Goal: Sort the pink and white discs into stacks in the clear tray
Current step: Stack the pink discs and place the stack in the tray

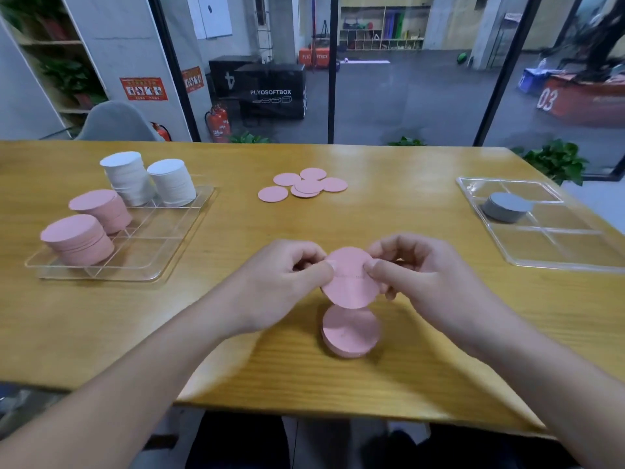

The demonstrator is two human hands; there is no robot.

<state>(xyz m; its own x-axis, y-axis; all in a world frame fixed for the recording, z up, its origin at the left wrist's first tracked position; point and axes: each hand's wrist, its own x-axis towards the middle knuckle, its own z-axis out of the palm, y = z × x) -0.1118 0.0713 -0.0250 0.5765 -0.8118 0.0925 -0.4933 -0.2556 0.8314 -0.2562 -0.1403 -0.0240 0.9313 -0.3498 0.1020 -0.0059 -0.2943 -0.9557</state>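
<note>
My left hand (291, 275) and my right hand (412, 272) both pinch pink discs (350, 282) held just above the table, thumbs on top at either edge. Directly below lies a short stack of pink discs (350, 333) on the wood. Several loose pink discs (304, 186) lie spread out at the table's middle back. At the left, the clear tray (162, 252) holds two pink stacks (79, 238) (101, 208) and two white stacks (126, 176) (172, 181).
A second clear tray (558, 245) at the right holds a low grey stack of discs (507, 206). The wooden table (406, 170) ends near my body. A grey chair (115, 121) stands behind the far left edge, and plants sit past the far right corner.
</note>
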